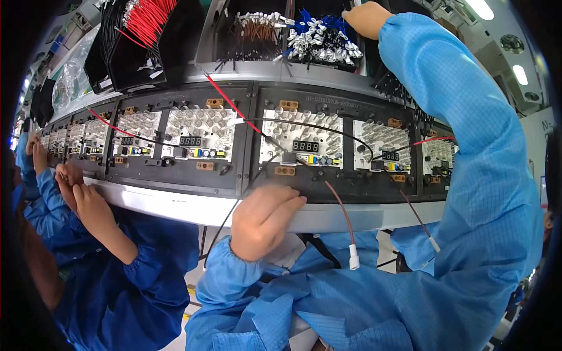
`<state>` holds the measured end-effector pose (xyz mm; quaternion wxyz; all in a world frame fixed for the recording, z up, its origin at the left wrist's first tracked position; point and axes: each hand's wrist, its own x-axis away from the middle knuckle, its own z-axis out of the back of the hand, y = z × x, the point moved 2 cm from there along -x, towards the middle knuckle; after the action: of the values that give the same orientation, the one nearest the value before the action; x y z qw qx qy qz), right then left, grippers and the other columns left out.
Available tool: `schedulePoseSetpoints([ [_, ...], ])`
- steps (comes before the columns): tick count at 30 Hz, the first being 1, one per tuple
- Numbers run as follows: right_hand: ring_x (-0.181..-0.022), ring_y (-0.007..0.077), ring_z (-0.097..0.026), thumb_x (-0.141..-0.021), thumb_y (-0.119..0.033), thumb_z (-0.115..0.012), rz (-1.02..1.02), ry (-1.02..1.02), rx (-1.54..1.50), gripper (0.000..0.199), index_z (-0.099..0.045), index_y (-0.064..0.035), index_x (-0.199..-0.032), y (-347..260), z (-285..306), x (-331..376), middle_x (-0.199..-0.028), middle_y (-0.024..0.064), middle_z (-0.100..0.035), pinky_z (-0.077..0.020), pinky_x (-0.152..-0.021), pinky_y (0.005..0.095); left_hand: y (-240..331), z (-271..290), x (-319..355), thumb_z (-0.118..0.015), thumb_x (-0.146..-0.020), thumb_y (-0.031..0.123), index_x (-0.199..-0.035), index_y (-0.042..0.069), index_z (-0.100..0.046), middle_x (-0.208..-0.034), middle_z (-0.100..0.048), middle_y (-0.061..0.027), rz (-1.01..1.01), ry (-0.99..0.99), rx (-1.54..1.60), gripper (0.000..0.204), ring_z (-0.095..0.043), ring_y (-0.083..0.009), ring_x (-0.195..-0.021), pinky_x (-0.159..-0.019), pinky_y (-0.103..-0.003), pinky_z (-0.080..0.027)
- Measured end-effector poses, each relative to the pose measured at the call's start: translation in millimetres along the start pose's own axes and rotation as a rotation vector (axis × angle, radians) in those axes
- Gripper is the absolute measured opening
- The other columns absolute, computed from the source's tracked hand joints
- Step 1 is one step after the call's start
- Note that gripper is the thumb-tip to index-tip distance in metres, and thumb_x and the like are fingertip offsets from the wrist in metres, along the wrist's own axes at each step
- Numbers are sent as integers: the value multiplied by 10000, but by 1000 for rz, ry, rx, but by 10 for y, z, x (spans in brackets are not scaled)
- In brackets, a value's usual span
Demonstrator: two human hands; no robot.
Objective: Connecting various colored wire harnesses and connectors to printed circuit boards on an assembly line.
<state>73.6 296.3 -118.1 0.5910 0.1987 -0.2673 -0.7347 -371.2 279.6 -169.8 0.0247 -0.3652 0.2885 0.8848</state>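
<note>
My right hand (367, 20) reaches to the far bin, its fingertips pinched at the edge of a bundle of blue wires (321, 26) with white connectors. Slightly blurred, my left hand (262, 221) hangs over the near edge of the black fixture tray (249, 169) with its fingers curled; whatever they hold is hidden. Just beyond it lies a white circuit board (301, 131) with a dark digit display and clear round parts. Black and red wires cross that board. A brown wire (345, 217) with a white connector hangs over the tray's front edge.
More boards sit along the tray, such as one board (199, 131) to the left. Brown wires (257, 32) fill the bin beside the blue ones; red wires (149, 23) stand in a far-left bin. At left, a co-worker's hand (96, 216) is near the metal rail (170, 200).
</note>
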Motion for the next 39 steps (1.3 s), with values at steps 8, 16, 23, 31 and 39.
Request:
schedulePoseSetpoints([
  [8,-749,337,-665,-826,-197,-560,320,600,-583,136,-628,-79,-842,494,1058,471,-766,153,-657,-517,-646,455,187,-52,43,-620,-601,-15,-902,8,-674,-880,-651,-102,41,19,-12,307,-633,-279,-806,-657,-356,-517],
  [16,-789,317,-656,-783,-247,-633,22,188,-178,140,-697,-144,-853,254,1146,767,-804,111,-671,-506,-675,442,347,61,166,-502,-750,-147,-894,-14,-657,-880,-654,-134,220,98,188,250,-627,-256,-791,-707,-309,-485],
  [23,-795,347,-645,-791,-241,-611,-87,220,-335,163,-677,-110,-862,-93,1773,1062,-818,158,-659,-499,-687,458,439,280,310,-506,-755,-140,-927,-18,-650,-861,-641,-148,470,-18,327,254,-631,-272,-726,-636,-315,-482],
  [31,-768,314,-636,-806,-263,-670,304,103,3,197,-652,-67,-816,-865,1145,908,-688,100,-641,-471,-789,438,315,231,242,-499,-765,-122,-918,-21,-641,-845,-636,-155,295,-66,333,232,-625,-296,-737,-665,-330,-490],
  [39,-1083,324,-583,-914,-301,-528,219,-267,-416,357,-617,-68,-1170,-462,1244,611,-1084,139,-662,-451,-954,376,90,417,261,-518,-727,-117,-930,-9,-644,-845,-633,-155,291,-63,356,262,-638,-323,-770,-668,-349,-500],
])
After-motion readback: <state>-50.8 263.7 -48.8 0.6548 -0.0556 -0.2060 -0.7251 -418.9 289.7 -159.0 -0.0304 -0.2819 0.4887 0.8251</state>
